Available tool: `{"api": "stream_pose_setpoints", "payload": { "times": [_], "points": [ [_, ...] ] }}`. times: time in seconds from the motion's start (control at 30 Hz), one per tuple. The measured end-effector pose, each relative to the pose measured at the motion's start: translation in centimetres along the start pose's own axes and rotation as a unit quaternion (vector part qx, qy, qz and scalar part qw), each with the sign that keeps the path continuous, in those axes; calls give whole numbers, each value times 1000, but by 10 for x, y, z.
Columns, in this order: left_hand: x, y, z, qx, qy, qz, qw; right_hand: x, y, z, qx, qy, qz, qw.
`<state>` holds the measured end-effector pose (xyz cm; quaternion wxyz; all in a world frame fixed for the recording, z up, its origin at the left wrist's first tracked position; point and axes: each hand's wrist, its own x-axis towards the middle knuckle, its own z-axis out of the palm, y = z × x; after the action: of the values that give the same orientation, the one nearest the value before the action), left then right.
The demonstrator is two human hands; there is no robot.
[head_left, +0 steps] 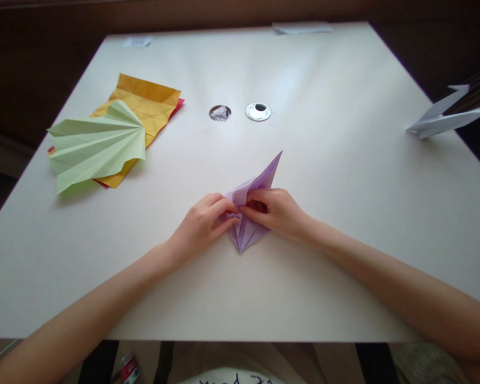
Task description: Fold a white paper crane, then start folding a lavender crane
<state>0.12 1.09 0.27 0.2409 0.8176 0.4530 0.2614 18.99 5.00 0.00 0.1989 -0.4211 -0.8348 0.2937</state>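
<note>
A folded sheet of purple origami paper (244, 234) lies on the white table in front of me, its lower point facing me and a long flap rising to the upper right. My left hand (208, 218) pinches its left side, thumb and index finger near the middle of the paper. From the right, my right hand (278, 210) pinches the raised flap close to the same spot, the two sets of fingertips almost meeting. Part of the paper between the hands is hidden by my fingers.
To the left lie a pleated light green sheet (100, 144) and creased yellow paper (152, 106), with red paper (178, 105) underneath. Two round holes, one with a metal rim (258, 112), sit in the white table (324, 160). A folded white paper figure (440, 120) stands at the right edge.
</note>
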Motion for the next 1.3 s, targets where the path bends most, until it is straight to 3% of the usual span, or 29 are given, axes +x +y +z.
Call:
{"api": "stream_pose_setpoints", "payload": {
  "times": [0.13, 0.27, 0.63, 0.83, 1.1, 1.3],
  "points": [
    [-12, -2, -1, 51, 4, 100, 994, 0, 0, 0, 0, -2, 4, 1000],
    [-24, -7, -1, 102, -26, 150, 983, 1, 3, 1, -8, 13, -8, 1000],
    [-26, -8, 0, 183, -43, 175, 966, 0, 8, 0, 9, 40, -57, 998],
    [-29, -9, -1, 211, -43, 222, 951, -1, 10, 1, 14, 54, -64, 996],
    [-29, -2, 0, 189, -63, 249, 948, -2, 11, 3, 17, 69, -54, 996],
    [-31, 4, 7, 173, -97, 233, 952, -3, 13, 4, 5, 85, -54, 995]
  ]
}}
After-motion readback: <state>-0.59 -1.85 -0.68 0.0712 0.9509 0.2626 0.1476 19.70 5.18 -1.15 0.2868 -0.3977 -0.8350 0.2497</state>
